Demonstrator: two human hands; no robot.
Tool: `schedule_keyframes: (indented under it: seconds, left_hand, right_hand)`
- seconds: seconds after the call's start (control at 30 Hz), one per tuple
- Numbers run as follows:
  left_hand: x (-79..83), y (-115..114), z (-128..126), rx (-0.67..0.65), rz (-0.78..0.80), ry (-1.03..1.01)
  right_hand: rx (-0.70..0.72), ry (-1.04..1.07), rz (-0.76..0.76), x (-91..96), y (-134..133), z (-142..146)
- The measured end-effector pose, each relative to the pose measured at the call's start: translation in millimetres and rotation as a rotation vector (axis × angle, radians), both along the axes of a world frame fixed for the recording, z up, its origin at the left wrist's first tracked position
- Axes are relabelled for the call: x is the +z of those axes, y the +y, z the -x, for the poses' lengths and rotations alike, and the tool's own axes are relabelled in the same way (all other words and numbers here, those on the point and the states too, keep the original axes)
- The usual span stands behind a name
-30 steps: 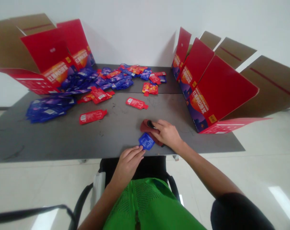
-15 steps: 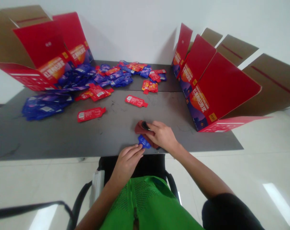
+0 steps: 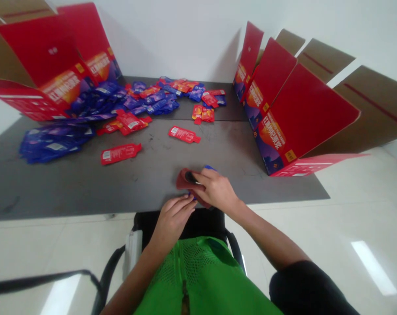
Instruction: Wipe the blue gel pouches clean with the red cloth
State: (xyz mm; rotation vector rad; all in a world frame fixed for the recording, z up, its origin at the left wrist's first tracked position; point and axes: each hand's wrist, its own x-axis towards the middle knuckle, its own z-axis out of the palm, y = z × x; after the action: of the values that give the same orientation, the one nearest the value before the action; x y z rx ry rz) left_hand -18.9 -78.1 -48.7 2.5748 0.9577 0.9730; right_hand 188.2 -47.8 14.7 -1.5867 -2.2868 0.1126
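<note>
At the table's front edge my left hand [image 3: 177, 213] is closed, its fingertips pinning one end of a blue sachet [image 3: 192, 196]. My right hand [image 3: 218, 191] grips a folded reddish-brown cloth [image 3: 182, 180], with a small black object [image 3: 190, 176] under the fingers whose kind I cannot make out. The cloth and right hand cover most of the sachet; a blue bit shows beyond the knuckles. Left of the hands lies a red sachet [image 3: 121, 153], and a second red sachet [image 3: 184, 134] lies farther back.
Piles of blue sachets [image 3: 55, 142] and mixed red and blue sachets [image 3: 159, 98] spread over the grey table [image 3: 145, 175] at the left and back. Open red cartons stand on both sides, a left carton [image 3: 37, 48] and a right carton [image 3: 316, 109]. A chair arm [image 3: 114, 262] is below.
My right hand has slid the cloth a little left and toward me, now covering the blue sachet that showed before. My left hand stays at its end. The view has shifted slightly.
</note>
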Motion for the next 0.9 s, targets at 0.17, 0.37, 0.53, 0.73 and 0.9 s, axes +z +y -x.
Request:
schedule_keyframes:
  seconds: [0.17,0.37,0.53,0.73,0.9]
  left_hand:
    - [0.7,0,-1,0.005,0.017,-0.003]
    - [-0.8,-1,-1,0.003,0.007,-0.018]
    - [-0.7,0,-1,0.000,0.023,-0.018]
    - [-0.1,0,-2,0.000,0.028,-0.021]
    - [1.4,0,-2,-0.009,0.025,-0.024]
  right_hand:
    - [-0.277,-0.071,-0.036,13.7,26,-47]
    - [-0.078,0.003,-0.075,18.8,6,-5]
    - [-0.009,0.002,0.011,-3.1,1,9]
    - [-0.293,-0.060,-0.034,13.9,28,-44]
    - [-0.227,0.043,-0.105,27.0,16,-15]
